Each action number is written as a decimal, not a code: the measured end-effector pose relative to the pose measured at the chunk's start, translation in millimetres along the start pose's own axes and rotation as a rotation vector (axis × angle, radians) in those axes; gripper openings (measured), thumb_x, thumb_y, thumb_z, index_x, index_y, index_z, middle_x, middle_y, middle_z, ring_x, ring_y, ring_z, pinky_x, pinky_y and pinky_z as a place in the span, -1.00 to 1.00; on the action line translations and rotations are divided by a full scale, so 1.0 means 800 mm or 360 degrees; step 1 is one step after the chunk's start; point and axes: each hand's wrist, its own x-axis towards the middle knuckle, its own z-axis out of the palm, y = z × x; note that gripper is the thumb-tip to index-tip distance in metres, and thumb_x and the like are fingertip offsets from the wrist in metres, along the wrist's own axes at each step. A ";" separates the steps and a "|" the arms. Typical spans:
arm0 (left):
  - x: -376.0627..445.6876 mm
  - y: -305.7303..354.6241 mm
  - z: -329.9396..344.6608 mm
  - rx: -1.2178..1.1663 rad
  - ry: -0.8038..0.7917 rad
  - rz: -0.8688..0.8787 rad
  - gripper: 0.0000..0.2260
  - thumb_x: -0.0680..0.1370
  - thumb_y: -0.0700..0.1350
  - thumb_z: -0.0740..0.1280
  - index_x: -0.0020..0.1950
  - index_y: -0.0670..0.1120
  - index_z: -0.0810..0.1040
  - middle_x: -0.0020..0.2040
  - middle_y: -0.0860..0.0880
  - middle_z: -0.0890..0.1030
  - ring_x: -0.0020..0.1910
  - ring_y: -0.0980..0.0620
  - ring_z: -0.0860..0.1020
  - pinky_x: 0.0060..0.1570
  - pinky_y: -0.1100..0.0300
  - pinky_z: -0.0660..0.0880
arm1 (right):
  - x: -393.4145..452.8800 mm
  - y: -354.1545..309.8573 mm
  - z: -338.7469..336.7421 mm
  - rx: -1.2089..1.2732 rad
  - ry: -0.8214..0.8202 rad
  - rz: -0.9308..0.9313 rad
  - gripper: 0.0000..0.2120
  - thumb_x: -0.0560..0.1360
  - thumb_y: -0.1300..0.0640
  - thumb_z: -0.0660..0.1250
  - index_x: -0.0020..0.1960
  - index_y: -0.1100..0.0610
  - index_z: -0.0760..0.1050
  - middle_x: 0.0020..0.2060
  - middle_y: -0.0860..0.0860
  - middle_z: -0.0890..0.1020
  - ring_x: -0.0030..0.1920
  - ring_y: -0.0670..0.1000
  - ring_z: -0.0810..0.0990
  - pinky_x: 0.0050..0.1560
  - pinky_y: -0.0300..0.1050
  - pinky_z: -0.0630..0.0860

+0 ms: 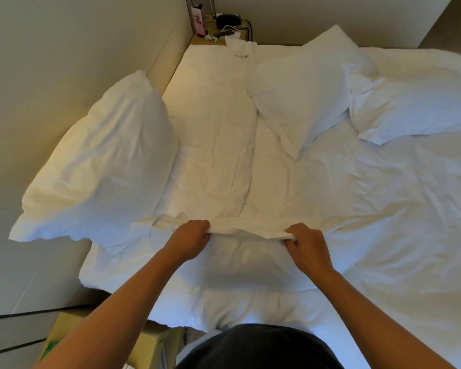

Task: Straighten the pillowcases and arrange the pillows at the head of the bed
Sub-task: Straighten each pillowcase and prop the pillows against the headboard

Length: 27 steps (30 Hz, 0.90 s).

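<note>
Gripping the far edge of a white pillow (pixel 240 262) low in the middle of the frame, the left hand (pixel 190 237) and the right hand (pixel 308 242) each have fingers curled over a bunched fold of its pillowcase, thumbs tucked beneath. The fold stretches taut between the 2 fists. Both bare forearms rise from the bottom corners of the frame, and a dark garment fills the bottom centre.

This pillow lies flat on the bed (pixel 383 209), its near edge overhanging the mattress toward the person. A 2nd pillow (pixel 101 171) leans at the left of the frame against the pale wall (pixel 51 62), its lower corner just beside the left hand. A 3rd pillow (pixel 301 102) sits tilted in the upper middle, one corner pointing down the frame, and a 4th pillow (pixel 415 110) lies at the upper right, touching it. Rumpled white sheets cover everything between.

At the top centre, a nightstand (pixel 213 39) holds a dark device, cables and a pink card. A cardboard box (pixel 72 339) shows at the lower left.
</note>
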 end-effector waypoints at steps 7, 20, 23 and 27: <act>-0.014 -0.002 -0.010 0.0032 0.0150 0.0011 -0.77 0.69 -0.04 0.18 -0.09 -0.11 0.48 -0.18 -0.09 0.62 -0.19 -0.13 0.59 -0.22 0.00 0.49 | -0.008 -0.010 0.003 0.0123 0.0325 0.0061 -0.86 0.61 0.22 0.39 0.07 0.15 0.73 -0.09 0.08 0.74 -0.09 0.18 0.67 -0.02 0.11 0.62; -0.017 0.008 -0.066 -0.0151 0.0479 -0.0018 -0.78 0.70 -0.08 0.19 0.01 -0.10 0.61 -0.14 -0.09 0.68 -0.19 -0.12 0.63 -0.15 0.00 0.58 | 0.038 -0.036 -0.052 0.0301 0.0518 -0.0035 -0.82 0.65 0.08 0.36 0.04 0.12 0.72 -0.17 0.04 0.71 -0.20 0.06 0.64 -0.17 -0.13 0.48; -0.026 0.009 -0.083 -0.0144 0.0589 -0.0033 -0.79 0.70 -0.09 0.21 0.05 -0.10 0.62 -0.11 -0.10 0.69 -0.17 -0.15 0.64 -0.14 0.05 0.57 | 0.054 -0.049 -0.067 0.0321 0.0521 -0.0123 -0.82 0.65 0.10 0.36 0.04 0.14 0.72 -0.18 0.06 0.71 -0.19 0.08 0.65 -0.17 -0.12 0.49; -0.044 0.009 -0.107 -0.0136 0.0723 -0.0075 -0.79 0.70 -0.07 0.23 0.04 -0.12 0.62 -0.14 -0.11 0.69 -0.20 -0.15 0.64 -0.18 0.14 0.47 | 0.081 -0.077 -0.085 0.0366 0.0542 -0.0245 -0.82 0.65 0.11 0.37 0.10 0.16 0.72 -0.09 0.08 0.74 -0.11 0.09 0.67 -0.11 -0.14 0.49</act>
